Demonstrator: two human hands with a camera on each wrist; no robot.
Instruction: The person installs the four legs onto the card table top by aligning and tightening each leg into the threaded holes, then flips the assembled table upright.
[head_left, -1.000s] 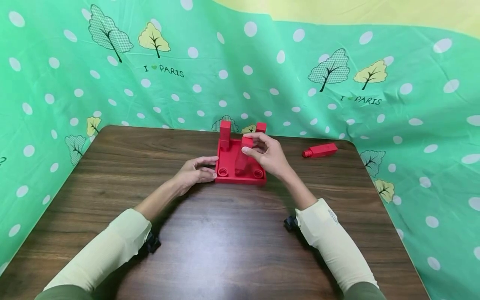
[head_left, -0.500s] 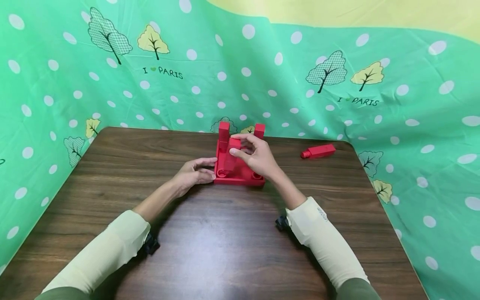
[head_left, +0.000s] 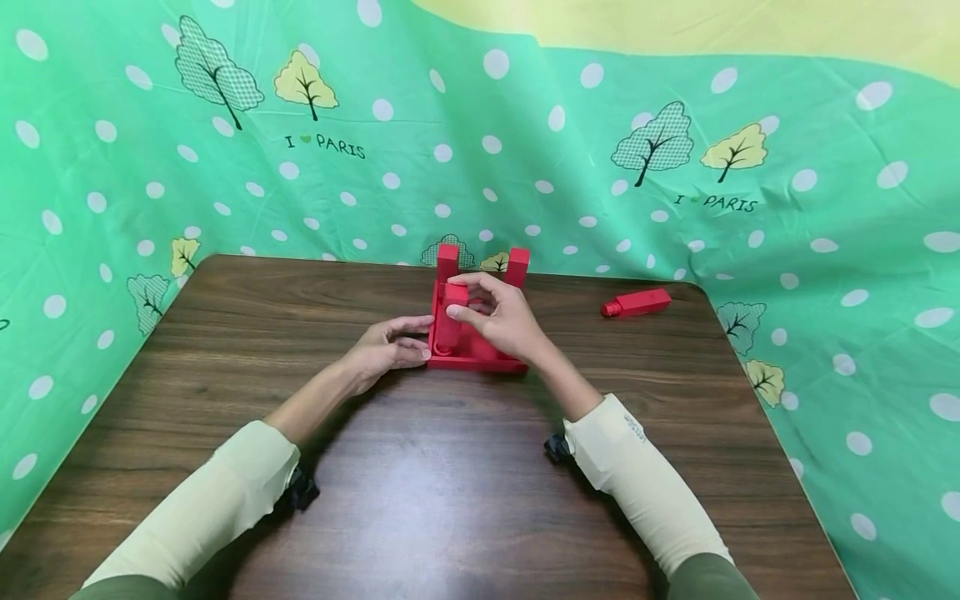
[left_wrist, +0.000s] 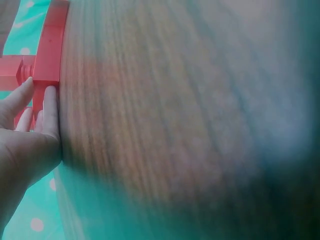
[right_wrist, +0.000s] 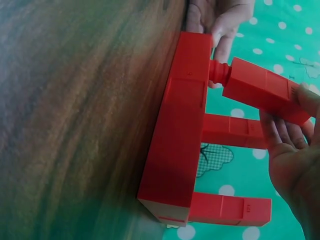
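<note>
**Hands at Work: Right Hand (head_left: 502, 321) on Post, Left Hand (head_left: 378, 350) on Base**

Your right hand is closed in a pinch near the top of a red square post, thumb and fingers on opposing faces. Your left hand has its fingers extended and spread, tips against the left side of the red base (head_left: 480, 365); they do not wrap around it.

Behind the work area, note the green backdrop (head_left: 465, 108), printed with white dots and trees. In front of it is the wood-grain tabletop (head_left: 420, 467). Your two pale sleeves (head_left: 202, 508) extend over it, with a black device (head_left: 303, 489) at each wrist.

The base lies flat on the tabletop, toward its far edge. Two posts stand upright at its far corners: the far-left post (head_left: 447, 262) and the far-right post (head_left: 518, 268).

The held post (right_wrist: 260, 87) is at the near-left corner of the base, its lower end down. In the right wrist view it appears slanted relative to the standing posts. A loose post (head_left: 641, 302) lies on its side on the tabletop, to the right of the base and apart from it.

The threaded end (right_wrist: 220, 72) of the held post shows at the base; you cannot tell whether it is engaged.
</note>
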